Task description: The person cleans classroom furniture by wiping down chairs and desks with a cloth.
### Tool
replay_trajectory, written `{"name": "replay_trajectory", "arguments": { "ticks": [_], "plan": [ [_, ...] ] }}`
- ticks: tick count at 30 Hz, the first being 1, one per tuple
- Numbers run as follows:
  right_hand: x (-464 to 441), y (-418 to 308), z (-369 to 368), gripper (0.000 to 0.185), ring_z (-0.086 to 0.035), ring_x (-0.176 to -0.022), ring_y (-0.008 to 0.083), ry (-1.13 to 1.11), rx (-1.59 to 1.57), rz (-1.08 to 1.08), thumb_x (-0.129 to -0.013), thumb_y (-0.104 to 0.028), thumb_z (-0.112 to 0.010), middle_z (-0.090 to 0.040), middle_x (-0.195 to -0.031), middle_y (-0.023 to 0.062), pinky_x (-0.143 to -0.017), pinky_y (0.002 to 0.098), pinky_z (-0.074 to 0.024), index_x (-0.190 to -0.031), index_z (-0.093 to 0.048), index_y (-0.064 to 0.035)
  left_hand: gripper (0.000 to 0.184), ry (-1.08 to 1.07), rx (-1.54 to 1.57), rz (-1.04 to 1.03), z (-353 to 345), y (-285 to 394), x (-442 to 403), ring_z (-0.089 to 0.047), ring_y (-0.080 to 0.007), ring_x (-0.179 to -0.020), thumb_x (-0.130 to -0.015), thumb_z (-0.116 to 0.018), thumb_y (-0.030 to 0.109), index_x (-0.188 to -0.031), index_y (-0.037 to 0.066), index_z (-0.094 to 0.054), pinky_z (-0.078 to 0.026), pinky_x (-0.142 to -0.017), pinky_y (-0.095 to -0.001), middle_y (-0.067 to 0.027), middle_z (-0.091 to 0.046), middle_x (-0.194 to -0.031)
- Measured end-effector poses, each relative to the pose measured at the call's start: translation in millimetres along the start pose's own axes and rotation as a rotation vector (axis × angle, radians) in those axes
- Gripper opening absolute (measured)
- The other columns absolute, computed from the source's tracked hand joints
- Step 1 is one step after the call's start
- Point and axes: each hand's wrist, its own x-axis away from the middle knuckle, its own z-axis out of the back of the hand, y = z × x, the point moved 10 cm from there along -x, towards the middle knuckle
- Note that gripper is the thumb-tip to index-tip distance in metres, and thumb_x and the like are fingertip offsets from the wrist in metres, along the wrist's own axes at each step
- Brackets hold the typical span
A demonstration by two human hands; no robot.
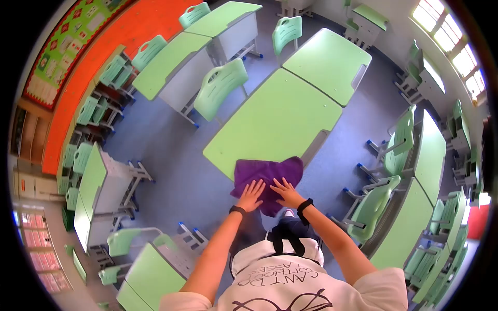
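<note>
Purple cloth: a roughly four-cornered piece of purple fabric (pixel 267 172), spread with shallow creases over the near end of a pale-green, smooth-topped rectangular desk (pixel 270 122); its lowest corner appears to hang beyond the desk's edge, which the cloth hides.
Left hand: a bare left hand (pixel 250 196) with a dark wristband (pixel 237 210), palm down on the cloth's lower left part, fingers extended and parted; no pinch or grasp visible.
Right hand: a bare right hand (pixel 287 194) with a thicker dark wristband (pixel 305 206), palm down on the lower right part, fingers likewise extended and parted; it grasps nothing that can be seen.
Desk surroundings: a second pale-green desk (pixel 327 67) adjoins the far end; a grey recessed strip (pixel 315 150) runs along the right side; a light-green chair with a slotted back (pixel 222 88) stands to the left.
Cloth handling (judgement): contact is best kept flat, with equal pressure from both palms, so that the fabric neither bunches between them nor twists.
Edge control (judgement): the overhanging corner could drag or fold under; keeping most of the cloth supported by the desktop should limit slipping.
</note>
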Motion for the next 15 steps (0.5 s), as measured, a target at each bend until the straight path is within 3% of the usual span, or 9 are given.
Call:
{"name": "replay_trajectory", "arguments": {
  "ticks": [2,6,10,13,15],
  "plan": [
    [-10.7,0.1,-15.0,0.089,-0.006,-0.145,0.0483,-0.014,0.111,-0.095,-0.073,-0.024,-0.077,-0.011,-0.161,0.0103,-0.109,0.0686,-0.0190,-0.150,-0.033,-0.0231,0.081,0.009,0.038,-0.045,16.3,-15.4,-1.7,-0.015,-0.0298,-0.148,-0.089,-0.062,0.032,-0.155,0.017,-0.016,-0.017,-0.118,-0.0467,-0.0030,-0.013,-0.161],
    [-43.4,-19.7,-23.7,0.099,0.000,-0.144,0.0522,0.002,0.118,-0.171,-0.073,-0.028,-0.078,-0.001,-0.162,0.0095,-0.107,0.0713,-0.0157,-0.154,-0.021,-0.0253,0.079,0.030,0.021,-0.090,45.5,-55.9,-5.2,-0.020,-0.0264,-0.146,-0.087,-0.063,0.029,-0.154,0.020,-0.021,-0.019,-0.118,-0.0458,0.0001,-0.017,-0.161],
    [-109.9,-41.2,-25.4,0.099,0.000,-0.143,0.0529,0.050,0.141,-0.188,-0.073,-0.029,-0.077,-0.002,-0.162,0.0127,-0.107,0.0711,-0.0157,-0.154,-0.020,-0.0245,0.078,0.110,-0.011,-0.089,80.4,-116.1,-5.7,-0.022,-0.0256,-0.145,-0.087,-0.063,0.028,-0.153,0.020,-0.022,-0.020,-0.118,-0.0455,0.0000,-0.019,-0.160],
    [-169.8,-58.0,-24.9,0.098,-0.002,-0.143,0.0529,0.056,0.144,-0.201,-0.074,-0.027,-0.076,-0.003,-0.162,0.0123,-0.107,0.0708,-0.0173,-0.154,-0.021,-0.0241,0.074,0.055,-0.017,-0.042,98.4,-170.7,-7.7,-0.018,-0.0275,-0.147,-0.091,-0.059,0.029,-0.154,0.018,-0.021,-0.016,-0.118,-0.0462,-0.0021,-0.017,-0.160],
    [-204.6,-70.7,-21.0,0.093,-0.006,-0.144,0.0491,0.085,0.151,-0.219,-0.073,-0.024,-0.076,-0.009,-0.161,0.0110,-0.109,0.0688,-0.0185,-0.152,-0.027,-0.0228,0.074,0.052,-0.032,-0.021,111.0,-203.3,-9.7,-0.017,-0.0269,-0.147,-0.091,-0.059,0.028,-0.154,0.019,-0.021,-0.016,-0.118,-0.0463,-0.0014,-0.017,-0.160]
  ]
}}
